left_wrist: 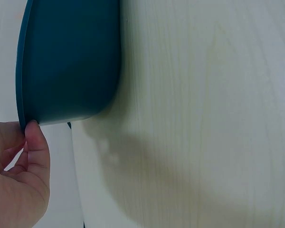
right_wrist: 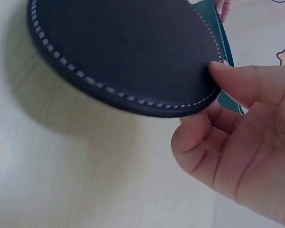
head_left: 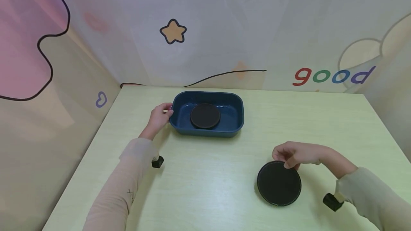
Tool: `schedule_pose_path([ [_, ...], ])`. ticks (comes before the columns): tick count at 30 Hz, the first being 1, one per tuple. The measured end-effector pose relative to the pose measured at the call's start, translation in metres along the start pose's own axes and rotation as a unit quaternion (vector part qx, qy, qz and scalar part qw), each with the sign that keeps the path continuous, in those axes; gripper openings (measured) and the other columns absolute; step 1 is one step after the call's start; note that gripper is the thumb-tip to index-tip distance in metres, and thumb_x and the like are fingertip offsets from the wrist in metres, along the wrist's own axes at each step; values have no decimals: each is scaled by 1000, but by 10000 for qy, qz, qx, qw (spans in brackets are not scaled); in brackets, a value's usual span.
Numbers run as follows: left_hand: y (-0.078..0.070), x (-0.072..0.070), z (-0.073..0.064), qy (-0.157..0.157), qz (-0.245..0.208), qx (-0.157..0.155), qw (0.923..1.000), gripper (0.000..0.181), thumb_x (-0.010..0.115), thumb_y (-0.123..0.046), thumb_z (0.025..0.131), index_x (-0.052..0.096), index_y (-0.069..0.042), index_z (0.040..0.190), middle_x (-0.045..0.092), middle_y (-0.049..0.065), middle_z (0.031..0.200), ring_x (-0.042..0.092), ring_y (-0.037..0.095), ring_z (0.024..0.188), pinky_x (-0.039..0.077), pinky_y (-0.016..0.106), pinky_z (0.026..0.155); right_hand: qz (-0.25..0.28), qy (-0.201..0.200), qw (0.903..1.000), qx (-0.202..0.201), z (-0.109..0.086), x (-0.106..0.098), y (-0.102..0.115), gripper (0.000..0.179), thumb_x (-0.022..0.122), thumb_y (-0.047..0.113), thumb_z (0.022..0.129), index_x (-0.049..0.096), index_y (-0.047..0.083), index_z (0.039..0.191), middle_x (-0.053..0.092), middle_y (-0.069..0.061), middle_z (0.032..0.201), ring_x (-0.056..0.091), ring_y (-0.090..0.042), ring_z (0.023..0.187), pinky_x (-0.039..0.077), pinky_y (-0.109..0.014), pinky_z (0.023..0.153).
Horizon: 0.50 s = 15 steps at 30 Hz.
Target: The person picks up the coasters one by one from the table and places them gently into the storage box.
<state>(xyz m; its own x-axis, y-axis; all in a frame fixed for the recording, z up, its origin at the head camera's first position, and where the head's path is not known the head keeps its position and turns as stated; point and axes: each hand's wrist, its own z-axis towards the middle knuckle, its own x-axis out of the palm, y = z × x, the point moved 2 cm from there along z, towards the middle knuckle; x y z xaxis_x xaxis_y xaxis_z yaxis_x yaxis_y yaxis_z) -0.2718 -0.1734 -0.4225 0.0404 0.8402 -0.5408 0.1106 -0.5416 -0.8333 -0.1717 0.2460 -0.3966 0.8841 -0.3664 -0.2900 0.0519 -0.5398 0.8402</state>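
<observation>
A dark blue rectangular tray (head_left: 236,117) with raised walls stands near the back of the table. My left hand (head_left: 159,117) pinches its left rim between thumb and fingers, as the left wrist view also shows at the tray's wall (left_wrist: 71,61). Inside the tray lies a round black coaster (head_left: 205,116). At the front right, my right hand (head_left: 297,153) pinches the far edge of another round black coaster (head_left: 278,184). Pale stitching runs round that coaster (right_wrist: 123,52) in the right wrist view, where it looks tilted and off the table, with a shadow beneath.
The pale wood-grain table (head_left: 208,174) reaches back to a printed backdrop (head_left: 218,38) with a star and the word "good". A side wall (head_left: 80,81) borders its left edge. Small black blocks hang at the left sleeve (head_left: 138,167) and the right sleeve (head_left: 369,195).
</observation>
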Motion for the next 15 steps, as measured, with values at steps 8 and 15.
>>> schedule_pose_path([
  [8,1,0,1,-10,15,38,10000,35,47,-8,90,47,-3,125,50,15,112,55,25,93,52,26,68,395,-517,9977,-166,13,-9,4,12,49,1,84,44,-3,95,40,-2,76,46,-12,67,44,-28,55],
  [15,1,-1,0,29,3,50,10000,35,47,-9,91,46,-3,126,50,15,113,55,25,93,52,24,67,814,-898,9924,-219,25,-14,10,17,49,3,85,42,-4,99,42,-3,78,48,-14,69,45,-28,59],
])
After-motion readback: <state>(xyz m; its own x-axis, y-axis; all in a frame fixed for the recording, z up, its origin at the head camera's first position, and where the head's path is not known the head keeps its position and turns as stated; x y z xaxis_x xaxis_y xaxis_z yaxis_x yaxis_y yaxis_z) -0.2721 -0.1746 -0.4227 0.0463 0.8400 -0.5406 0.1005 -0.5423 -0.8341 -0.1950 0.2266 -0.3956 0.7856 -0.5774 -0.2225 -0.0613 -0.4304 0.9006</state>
